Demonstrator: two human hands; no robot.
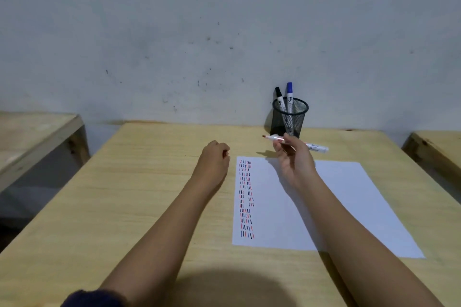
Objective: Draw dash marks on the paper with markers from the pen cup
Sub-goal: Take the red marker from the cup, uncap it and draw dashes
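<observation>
Pale wood forms the bench [139,197], which stands against a scuffed grey wall [174,32].

Right hand [293,157]: raised above the far edge of the paper, palm turned toward the camera. The fingers are curled around a red marker [296,143] and pinch its white barrel near the uncapped end. The marker lies roughly level, with the red tip pointing left and the rear end projecting to the right past the hand. The tip is clear of the paper.

Left hand [214,157]: closed into a loose fist, positioned just left of the paper's far left corner. Whether it encloses anything (a cap, for example) cannot be determined. Whether it rests on the bench or hangs just above it cannot be determined either.

Paper [349,207]: one white sheet lying flat on the bench, to the right of centre, beneath the right forearm. A narrow column of dash marks [245,198] runs along its left edge from the far end to the near end, in black and red. The remainder of the sheet is blank.

Pen cup [289,117]: a black mesh cylinder standing upright at the far edge of the bench, against the wall, directly behind the right hand. It contains a black marker [279,97] leaning left and a blue marker [289,95] standing nearly vertical, both capped.

Two further wooden benches appear at the left [37,132] and right [439,147] margins of the view.
</observation>
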